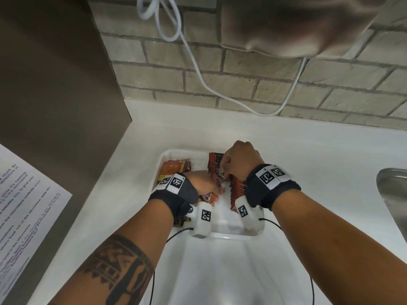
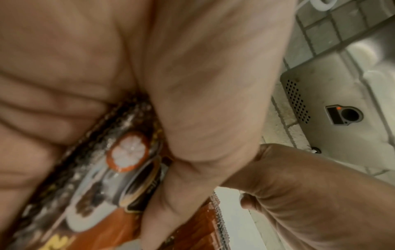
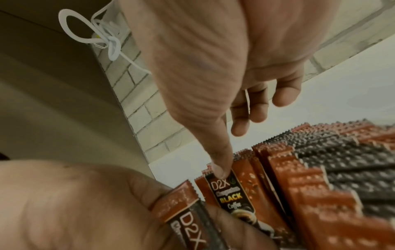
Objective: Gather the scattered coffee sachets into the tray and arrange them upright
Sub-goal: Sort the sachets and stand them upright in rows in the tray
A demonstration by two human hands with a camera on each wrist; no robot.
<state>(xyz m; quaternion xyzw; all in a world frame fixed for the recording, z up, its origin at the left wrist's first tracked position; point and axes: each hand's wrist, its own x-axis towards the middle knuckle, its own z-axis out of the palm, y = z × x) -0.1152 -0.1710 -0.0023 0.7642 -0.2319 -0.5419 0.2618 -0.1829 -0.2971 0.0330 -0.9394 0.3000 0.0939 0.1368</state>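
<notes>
A white tray point(image 1: 169, 154) sits on the counter. Along its right side stands a row of brown and black coffee sachets point(image 1: 238, 186), upright point(image 3: 320, 186). My right hand point(image 1: 225, 166) grips the far end of that row, the thumb point(image 3: 222, 170) pressed on a "D2X Black Coffee" sachet point(image 3: 234, 196) and the fingers curled behind it. My left hand point(image 1: 214, 192) holds another D2X sachet point(image 3: 186, 213) just left of the row, squeezed between thumb and fingers point(image 2: 119, 169). Several orange and yellow sachets point(image 1: 174, 170) lie in the tray's back left corner.
A brick wall with a hanging white cable point(image 1: 198, 73) rises behind the counter point(image 1: 308, 150). A brown panel point(image 1: 55, 106) and a printed notice point(image 1: 22, 205) stand at the left. A steel sink point(image 1: 392, 194) lies at the right, and an appliance point(image 1: 297, 25) hangs overhead.
</notes>
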